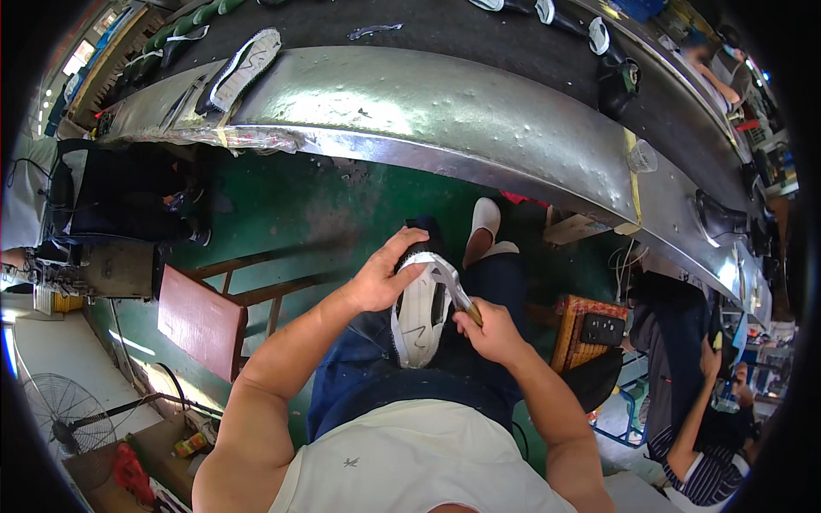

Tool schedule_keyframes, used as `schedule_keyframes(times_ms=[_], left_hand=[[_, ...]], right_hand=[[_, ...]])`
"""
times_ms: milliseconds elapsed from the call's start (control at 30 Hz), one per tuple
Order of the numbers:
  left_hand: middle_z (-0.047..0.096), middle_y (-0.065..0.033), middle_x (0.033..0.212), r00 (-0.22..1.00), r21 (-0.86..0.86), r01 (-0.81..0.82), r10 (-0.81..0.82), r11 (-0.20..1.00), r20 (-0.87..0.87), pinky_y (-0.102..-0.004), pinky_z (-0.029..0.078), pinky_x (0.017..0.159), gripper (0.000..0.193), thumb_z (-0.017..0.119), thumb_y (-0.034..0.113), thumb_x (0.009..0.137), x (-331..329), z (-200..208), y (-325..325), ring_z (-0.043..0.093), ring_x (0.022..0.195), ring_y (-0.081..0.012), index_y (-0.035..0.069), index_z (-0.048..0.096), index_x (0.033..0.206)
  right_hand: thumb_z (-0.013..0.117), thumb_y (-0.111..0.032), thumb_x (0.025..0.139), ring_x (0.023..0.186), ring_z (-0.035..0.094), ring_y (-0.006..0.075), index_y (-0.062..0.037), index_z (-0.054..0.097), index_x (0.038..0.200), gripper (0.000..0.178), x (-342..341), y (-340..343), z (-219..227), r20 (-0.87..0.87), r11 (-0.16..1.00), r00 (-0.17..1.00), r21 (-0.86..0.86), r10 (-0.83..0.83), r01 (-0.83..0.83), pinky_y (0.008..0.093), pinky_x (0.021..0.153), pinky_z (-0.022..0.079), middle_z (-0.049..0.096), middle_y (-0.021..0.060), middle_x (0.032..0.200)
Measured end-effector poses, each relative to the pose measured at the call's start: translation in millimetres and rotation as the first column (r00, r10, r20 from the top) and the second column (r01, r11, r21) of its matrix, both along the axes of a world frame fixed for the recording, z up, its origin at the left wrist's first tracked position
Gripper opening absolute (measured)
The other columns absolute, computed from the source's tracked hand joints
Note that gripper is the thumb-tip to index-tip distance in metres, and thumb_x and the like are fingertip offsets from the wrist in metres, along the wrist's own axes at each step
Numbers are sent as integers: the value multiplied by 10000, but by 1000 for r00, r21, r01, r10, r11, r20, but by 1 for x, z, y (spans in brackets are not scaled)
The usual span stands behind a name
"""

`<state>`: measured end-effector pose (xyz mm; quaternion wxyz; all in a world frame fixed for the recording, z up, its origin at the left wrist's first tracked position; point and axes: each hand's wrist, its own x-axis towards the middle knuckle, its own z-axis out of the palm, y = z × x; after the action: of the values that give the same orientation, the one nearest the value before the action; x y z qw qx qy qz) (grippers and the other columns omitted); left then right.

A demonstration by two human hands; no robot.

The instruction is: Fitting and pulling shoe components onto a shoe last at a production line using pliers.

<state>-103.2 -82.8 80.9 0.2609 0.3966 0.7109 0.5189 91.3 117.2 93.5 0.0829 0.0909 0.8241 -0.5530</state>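
A shoe (417,323) lies bottom up over my lap, its pale underside facing me and a dark wavy line drawn near the lower end. My left hand (383,272) is closed round the shoe's far, dark end, with the thumb pressed on the white rim. In my right hand (493,328) is a grey metal hand tool (457,295) with a yellowish grip, my fingers wrapped round it. Its curved front reaches over the shoe's right edge near the far end. I cannot make out the exact shape of its tip.
Across the front runs a metal-edged bench (368,94) with a dark belt, bearing another upturned shoe (245,70) and several dark shoes. At left stand a brown stool (202,321) and a fan (64,423). A woven seat (569,335) and a co-worker in a striped top (705,466) are at right.
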Motion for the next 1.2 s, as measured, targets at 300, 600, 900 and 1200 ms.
schedule_keyframes(times_ms=[300, 600, 900, 1200], left_hand=[[462, -187, 1527, 995, -5, 11, -11, 1000, 95, -406, 276, 1218, 507, 638, 154, 1002, 11, 21, -3, 381, 1472, -336, 54, 472, 1471], [429, -203, 1558, 984, -37, -55, 61, 998, 168, -373, 320, 1195, 509, 629, 144, 1005, 11, 13, 5, 411, 1452, -295, 49, 481, 1483], [554, -315, 1407, 945, -284, -247, 295, 926, 140, -388, 418, 1116, 624, 555, 242, 1010, 73, -1, -38, 549, 1345, -371, -88, 372, 1507], [661, -230, 1251, 911, -277, -211, 291, 938, 293, -322, 475, 1026, 741, 500, -10, 828, 71, 10, -38, 638, 1183, -232, -47, 345, 1552]], right_hand=[[599, -97, 950, 912, 678, 452, 67, 520, 1232, 335, 16, -17, 49, 30, 900, 998, 432, 58, -65, 507, 811, 558, 659, 254, 1071], [631, -200, 998, 726, 680, 219, 17, 614, 1105, 243, 11, -7, 63, -6, 982, 995, -164, -100, 98, 335, 707, 543, 663, 123, 783], [810, -410, 861, 792, 677, 245, 21, 595, 1062, 523, 7, -32, 1, -63, 932, 930, 9, -361, 362, 358, 769, 543, 667, 136, 843], [721, -261, 873, 793, 726, 277, 72, 569, 1101, 431, -4, -39, -13, 343, 919, 909, -225, -237, 325, 381, 712, 568, 695, 174, 890]])
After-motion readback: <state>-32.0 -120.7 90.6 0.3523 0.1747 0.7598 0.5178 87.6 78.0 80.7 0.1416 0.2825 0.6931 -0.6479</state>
